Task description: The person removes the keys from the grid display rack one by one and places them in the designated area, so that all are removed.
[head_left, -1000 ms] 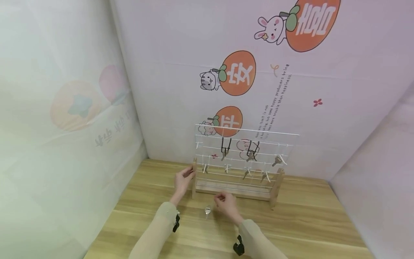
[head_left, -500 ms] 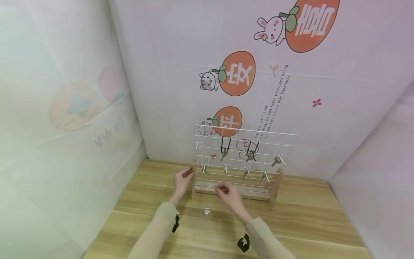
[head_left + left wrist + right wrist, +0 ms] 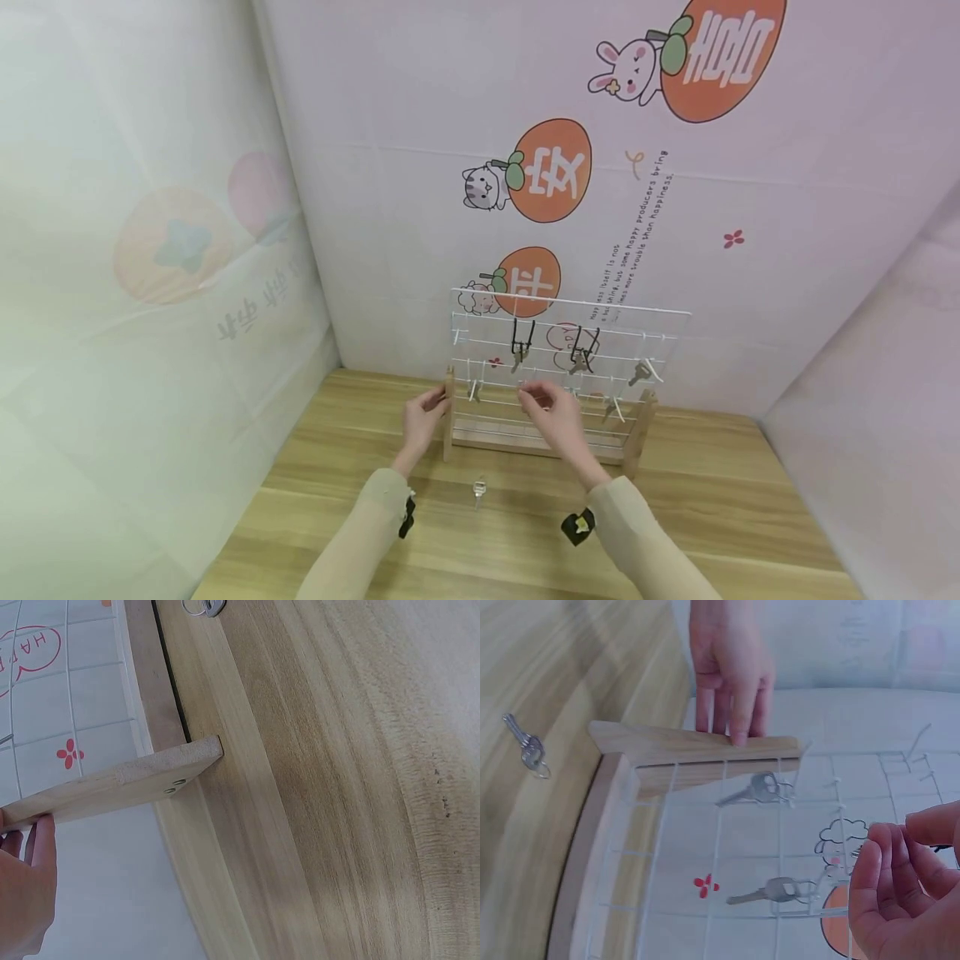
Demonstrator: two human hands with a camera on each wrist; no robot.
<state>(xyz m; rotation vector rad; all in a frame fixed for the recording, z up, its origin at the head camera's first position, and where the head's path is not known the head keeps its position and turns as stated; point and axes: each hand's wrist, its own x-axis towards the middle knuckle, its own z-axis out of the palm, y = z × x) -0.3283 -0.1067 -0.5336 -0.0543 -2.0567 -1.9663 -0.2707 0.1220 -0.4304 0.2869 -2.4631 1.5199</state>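
Note:
In the head view my left hand [image 3: 422, 421] grips the left wooden side post [image 3: 449, 421] of a wire rack near its upper end. The left wrist view shows thumb and fingers on either side of that post. My right hand [image 3: 557, 414] is raised before the middle of the rack, fingers curled and thumb close to the fingertips; whether something small is between them cannot be seen. Several keys hang on the rack's hooks, among them one key [image 3: 761, 787] and another key [image 3: 780, 889] in the right wrist view. A loose silver key [image 3: 480, 490] with a ring lies on the table.
The white wire grid [image 3: 570, 301] stands upright between two wooden posts, the right post [image 3: 639, 429] among them. Black hooks [image 3: 532, 333] and white hooks stick out from it. A printed cloth wall [image 3: 405, 250] rises behind the wooden table [image 3: 705, 500].
My right hand has risen from near the tabletop, moving up and right to the front of the grid's middle. My left hand stays on the post, and the loose key stays put.

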